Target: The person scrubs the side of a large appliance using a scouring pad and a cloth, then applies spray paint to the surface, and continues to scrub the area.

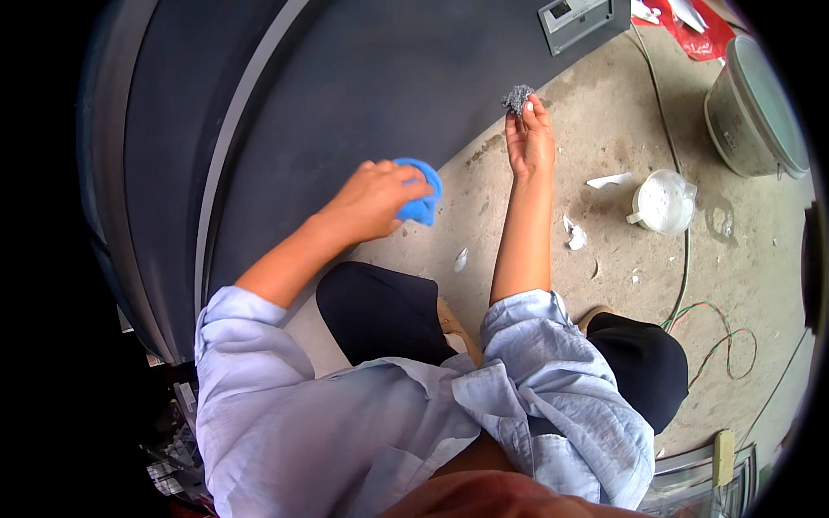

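Note:
A folded blue cloth (420, 210) is gripped in my left hand (373, 197), its fingers curled over it near the lower edge of a large dark grey panel (345, 95). Farther out, my right hand (533, 145) pinches a grey steel wool scrubber (517, 99) between thumb and fingers. The scrubber is by the panel's edge; whether it touches the surface I cannot tell. A light grey strip (237, 112) curves along the panel's left part, and a label plate (577, 19) sits near its far right corner.
To the right, a white plastic jug (663, 204) stands on the concrete floor (604, 250), with a lidded bucket (738, 112) beyond it. White scraps (574, 234) lie about. A cable (663, 121) and thin red-green wires (734, 332) run across the floor. Red plastic (704, 34) lies far right.

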A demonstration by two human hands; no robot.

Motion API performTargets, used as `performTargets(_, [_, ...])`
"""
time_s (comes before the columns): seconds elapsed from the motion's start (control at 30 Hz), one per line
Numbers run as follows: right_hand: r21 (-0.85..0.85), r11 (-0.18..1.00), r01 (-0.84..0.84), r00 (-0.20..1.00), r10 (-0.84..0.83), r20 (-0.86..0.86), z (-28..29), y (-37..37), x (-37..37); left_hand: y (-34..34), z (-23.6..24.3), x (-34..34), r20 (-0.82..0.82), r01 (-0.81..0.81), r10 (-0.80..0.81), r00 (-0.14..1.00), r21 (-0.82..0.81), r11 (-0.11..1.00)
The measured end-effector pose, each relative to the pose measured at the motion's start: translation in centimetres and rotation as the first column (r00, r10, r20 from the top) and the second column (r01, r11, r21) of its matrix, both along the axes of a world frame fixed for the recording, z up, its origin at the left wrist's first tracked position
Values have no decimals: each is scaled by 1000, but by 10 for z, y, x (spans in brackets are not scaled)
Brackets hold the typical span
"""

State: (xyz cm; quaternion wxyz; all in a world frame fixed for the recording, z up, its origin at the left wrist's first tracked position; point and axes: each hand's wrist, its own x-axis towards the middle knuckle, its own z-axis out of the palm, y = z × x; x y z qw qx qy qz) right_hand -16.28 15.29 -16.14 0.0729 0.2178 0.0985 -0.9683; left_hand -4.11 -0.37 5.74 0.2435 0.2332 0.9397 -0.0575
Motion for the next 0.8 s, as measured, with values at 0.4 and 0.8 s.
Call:
performTargets(0.4, [-134,987,90,991,-101,-84,1,19,-2,-10,54,-68,-924,185,-193,331,-137,973])
performTargets(0.8, [-113,963,244,952,-260,-159,21,64,-5,69,-59,-196,-914,410,-180,363,-17,912])
